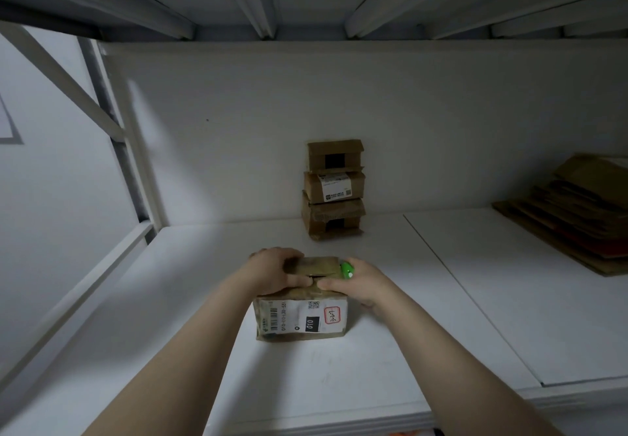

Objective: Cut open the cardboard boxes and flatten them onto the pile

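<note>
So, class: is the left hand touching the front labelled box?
Touching. The head view shows the left hand curled over the top of the labelled box, thumb on its flap.

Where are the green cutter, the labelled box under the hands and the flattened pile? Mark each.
green cutter (347, 270): head view, its green body.
labelled box (292, 316): head view, front label.
flattened pile (591, 177): head view, top sheet.

Dim, flat grey light. Brightest patch on the wall (441, 123) left of the box stack (333, 191); dark above it. Wide-angle bowing at the edges, overall slightly soft.
</note>
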